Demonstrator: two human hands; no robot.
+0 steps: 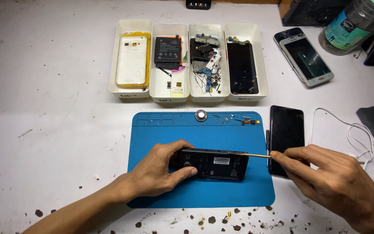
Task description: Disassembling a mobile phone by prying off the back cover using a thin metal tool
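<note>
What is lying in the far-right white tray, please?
The far-right tray holds a black screen panel with a small circuit piece at its far end. Anything under the panel is covered.

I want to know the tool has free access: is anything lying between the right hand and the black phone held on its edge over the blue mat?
Nothing visible does. The right hand holds a thin metal tool that runs straight to the top edge of the black phone, which the left hand steadies on the blue mat.
</note>
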